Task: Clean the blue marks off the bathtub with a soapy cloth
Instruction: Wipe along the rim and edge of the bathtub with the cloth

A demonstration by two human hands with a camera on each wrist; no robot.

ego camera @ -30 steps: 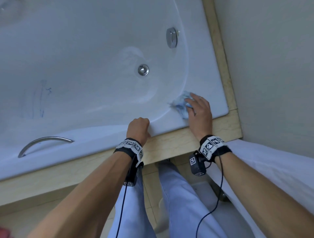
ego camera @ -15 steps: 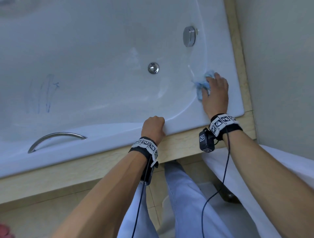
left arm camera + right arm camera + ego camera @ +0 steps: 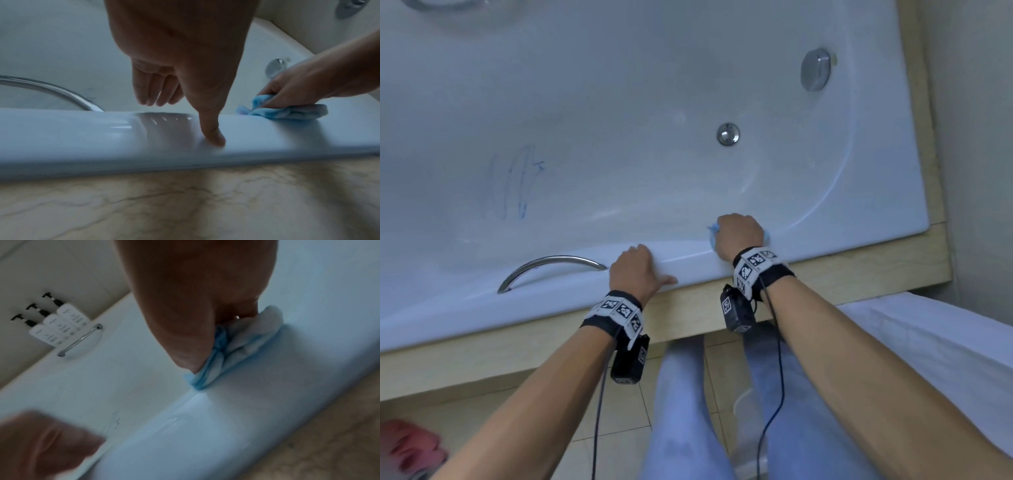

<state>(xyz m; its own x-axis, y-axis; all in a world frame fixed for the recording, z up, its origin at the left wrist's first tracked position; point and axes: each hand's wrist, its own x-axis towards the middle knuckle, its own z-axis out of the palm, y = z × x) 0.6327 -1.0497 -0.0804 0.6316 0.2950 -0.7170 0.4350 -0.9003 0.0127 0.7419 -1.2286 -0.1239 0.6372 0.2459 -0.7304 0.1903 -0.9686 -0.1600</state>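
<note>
Right hand (image 3: pixel 739 236) grip clamped on bunched pale-blue cloth (image 3: pixel 242 344), pressed on bathtub (image 3: pixel 887 185) near rim; left hand (image 3: pixel 635 270) grip apart, resting on rim; faint blue marks (image 3: pixel 517 185) at cloth's 9 o'clock.

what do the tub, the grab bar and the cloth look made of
The tub: glossy white enamel or acrylic, going by its sharp reflections; which one is unclear. The grab bar: polished metal, mirror-bright. The cloth: soft blue fabric, bunched into folds.
</note>
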